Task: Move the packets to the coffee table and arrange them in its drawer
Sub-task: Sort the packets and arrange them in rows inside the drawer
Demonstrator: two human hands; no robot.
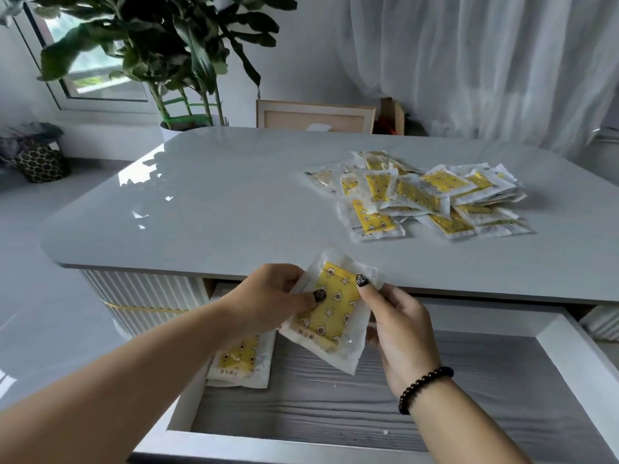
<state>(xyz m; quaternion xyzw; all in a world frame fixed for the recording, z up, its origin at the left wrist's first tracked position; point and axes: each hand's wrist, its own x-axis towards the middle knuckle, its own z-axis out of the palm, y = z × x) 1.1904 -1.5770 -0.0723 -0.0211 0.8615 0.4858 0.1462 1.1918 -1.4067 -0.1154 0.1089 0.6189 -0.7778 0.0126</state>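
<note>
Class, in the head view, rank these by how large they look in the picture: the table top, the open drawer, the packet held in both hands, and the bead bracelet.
1. table top
2. open drawer
3. held packet
4. bead bracelet

Nearness to the camera enlarges the drawer, so the top two are unsure.

No text can be read anywhere in the head view. The packet held over the drawer carries a short line of small dark marks along the lower edge of its yellow panel (too blurred to make out as letters or characters), and the rest of its printing is only little flower and star shapes. The packet lying in the drawer shows a similar tiny line near its bottom edge, equally unreadable. The pile of packets on the tabletop shows pattern only.
</note>
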